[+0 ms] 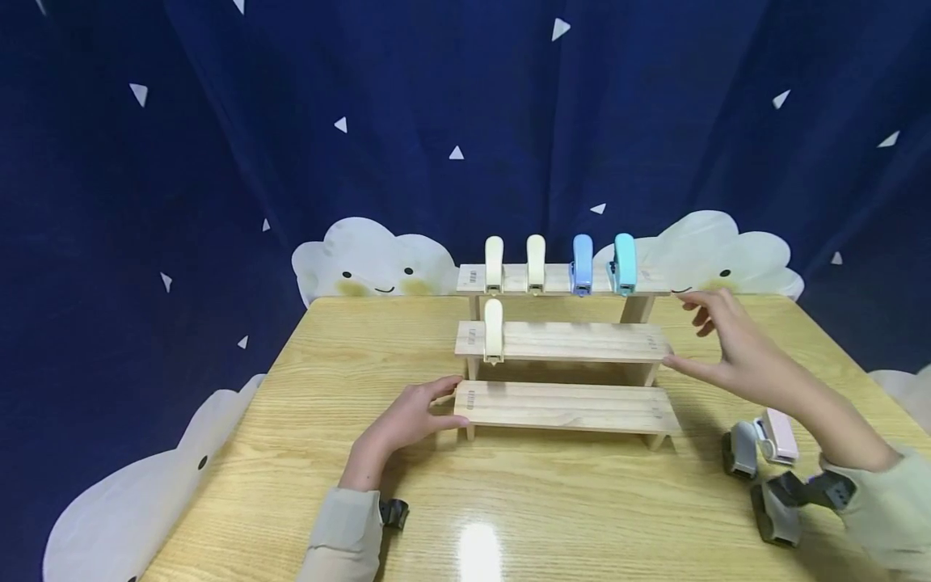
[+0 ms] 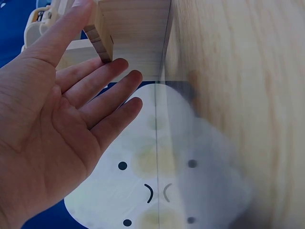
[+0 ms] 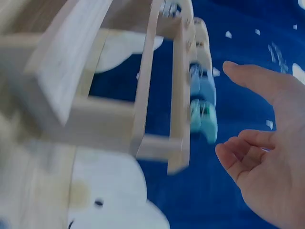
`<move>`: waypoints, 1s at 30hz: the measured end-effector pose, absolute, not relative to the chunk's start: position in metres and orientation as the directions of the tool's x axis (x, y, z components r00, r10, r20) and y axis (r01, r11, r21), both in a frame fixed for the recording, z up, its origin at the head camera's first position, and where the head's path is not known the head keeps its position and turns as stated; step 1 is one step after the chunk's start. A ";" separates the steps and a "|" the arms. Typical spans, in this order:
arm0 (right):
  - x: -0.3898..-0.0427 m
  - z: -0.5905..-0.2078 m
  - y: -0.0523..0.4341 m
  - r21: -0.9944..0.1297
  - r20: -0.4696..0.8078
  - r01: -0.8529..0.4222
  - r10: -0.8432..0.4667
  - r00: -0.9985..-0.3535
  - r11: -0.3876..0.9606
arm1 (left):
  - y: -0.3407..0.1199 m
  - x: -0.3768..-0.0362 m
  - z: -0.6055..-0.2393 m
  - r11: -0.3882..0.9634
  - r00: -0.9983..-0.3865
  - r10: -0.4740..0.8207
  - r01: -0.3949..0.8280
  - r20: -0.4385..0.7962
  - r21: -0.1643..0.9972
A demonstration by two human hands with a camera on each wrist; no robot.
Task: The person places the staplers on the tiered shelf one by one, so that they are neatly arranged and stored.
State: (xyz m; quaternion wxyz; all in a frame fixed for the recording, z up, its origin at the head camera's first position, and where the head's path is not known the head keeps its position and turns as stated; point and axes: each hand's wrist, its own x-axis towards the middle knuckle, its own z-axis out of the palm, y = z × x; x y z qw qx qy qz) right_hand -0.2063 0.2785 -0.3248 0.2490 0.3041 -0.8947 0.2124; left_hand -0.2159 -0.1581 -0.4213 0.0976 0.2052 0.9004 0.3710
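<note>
- A wooden step shelf (image 1: 563,404) with three steps stands on the table (image 1: 291,453).
- Five staplers are already on the shelf. It looks like the job is to line staplers up on the steps.
- The top step looks full. It holds two cream staplers (image 1: 494,263) (image 1: 536,262), a blue stapler (image 1: 582,264) and a teal stapler (image 1: 625,263), side by side.
- The middle step has just one cream stapler (image 1: 493,330), at its left end. The rest of that step is bare.
- The bottom step has no stapler on it.
- So I think the job is less than half done. One row is filled, one is only started, and one is not started.
- The left hand (image 1: 410,416) is flat and spread. Its fingers touch the left end of the bottom step. It holds nothing. It seems to be keeping the shelf steady.
- The right hand (image 1: 730,343) is beside the right end of the middle step. Its fingers are loose and spread, and it holds nothing. I cannot tell if a fingertip touches the wood.
- More staplers wait on the table near the right arm. There is a pink stapler (image 1: 777,435) and a grey stapler (image 1: 742,449) beside it.
- Another grey one (image 1: 777,509) lies closer to the front edge.
- I think these still have to go up on the shelf, on the middle and bottom steps.
- Cloud shapes (image 1: 371,259) stand behind the table, against a dark blue curtain (image 1: 218,121).
</note>
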 end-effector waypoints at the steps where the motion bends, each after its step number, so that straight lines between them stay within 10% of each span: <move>1: -0.203 -0.328 0.286 -0.233 0.569 -0.638 -0.430 -0.701 0.734 | -0.158 -0.216 -0.421 0.641 -0.897 0.442 0.297 -0.024 0.707; 30: -0.158 -0.417 0.412 -0.244 0.261 -0.334 -0.270 -0.927 0.911 | -0.157 -0.214 -0.419 0.642 -0.902 0.430 0.277 -0.037 0.715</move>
